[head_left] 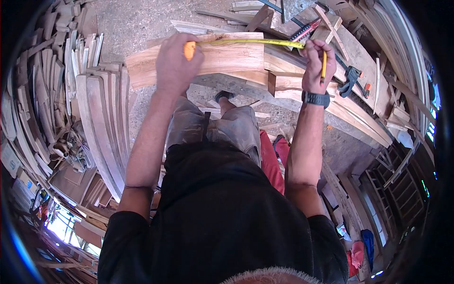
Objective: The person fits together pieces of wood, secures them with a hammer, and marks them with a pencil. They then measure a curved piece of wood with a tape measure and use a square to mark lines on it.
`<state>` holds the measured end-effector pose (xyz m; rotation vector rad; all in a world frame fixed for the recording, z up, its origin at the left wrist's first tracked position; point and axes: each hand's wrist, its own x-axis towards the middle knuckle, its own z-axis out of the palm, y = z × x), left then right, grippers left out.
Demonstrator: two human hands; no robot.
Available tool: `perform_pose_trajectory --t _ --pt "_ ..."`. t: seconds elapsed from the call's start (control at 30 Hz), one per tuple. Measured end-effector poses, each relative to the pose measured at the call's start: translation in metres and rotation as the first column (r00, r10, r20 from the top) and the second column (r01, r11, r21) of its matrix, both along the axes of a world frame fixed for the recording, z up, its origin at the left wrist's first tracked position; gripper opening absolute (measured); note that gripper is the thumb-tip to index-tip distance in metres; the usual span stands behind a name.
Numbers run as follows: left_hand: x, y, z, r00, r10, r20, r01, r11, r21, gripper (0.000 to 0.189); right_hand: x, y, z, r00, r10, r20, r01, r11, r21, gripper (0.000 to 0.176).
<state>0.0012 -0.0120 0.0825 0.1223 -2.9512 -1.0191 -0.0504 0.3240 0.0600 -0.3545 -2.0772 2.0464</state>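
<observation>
My left hand (176,66) is closed around the orange case of a tape measure (190,50), above the left part of a wide, light wooden board (231,56). From the case, the yellow blade (257,41) stretches rightward over the board and past its right end. My right hand (318,64) pinches the blade's far end between thumb and fingers. A yellow pencil (323,67) also sits in that hand, pointing down. Beneath it lie other wooden pieces, among them a squared block (286,84).
Curved planks (101,113) lean in a stack at left, with more timber beyond. At right, a black clamp (351,81) lies by the long beams (359,118). A red tool (305,29) rests near the top. Red cloth (270,161) lies beside my legs.
</observation>
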Motion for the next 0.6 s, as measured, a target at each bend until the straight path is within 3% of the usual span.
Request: perform_pose_trajectory --t 0.1,0.23,0.27,0.33,0.6 --pt "-0.004 -0.011 -0.006 0.996 0.022 -0.091 -0.020 0.999 0.028 0.020 -0.019 -0.001 0.000 0.996 -0.086 0.028 0.087 0.993 -0.076 0.020" --pt "-0.001 -0.007 -0.006 0.996 0.040 -0.083 -0.035 0.997 0.063 0.020 -0.031 0.005 -0.013 0.998 -0.054 0.037 0.055 0.998 -0.037 0.021" --pt "-0.001 -0.006 -0.009 0.996 0.041 -0.081 -0.036 0.997 0.063 0.020 -0.032 0.006 -0.017 0.998 -0.045 0.037 0.048 0.994 -0.096 0.021" --pt "-0.003 -0.007 -0.012 0.978 -0.045 -0.202 0.040 0.999 -0.027 0.018 -0.032 0.008 -0.022 0.998 -0.046 0.042 0.050 0.995 -0.081 0.021" --pt "-0.008 -0.002 -0.014 0.979 -0.087 -0.184 0.066 0.991 -0.119 0.015 -0.030 0.011 -0.029 0.994 -0.088 0.065 0.094 0.991 -0.097 0.022"
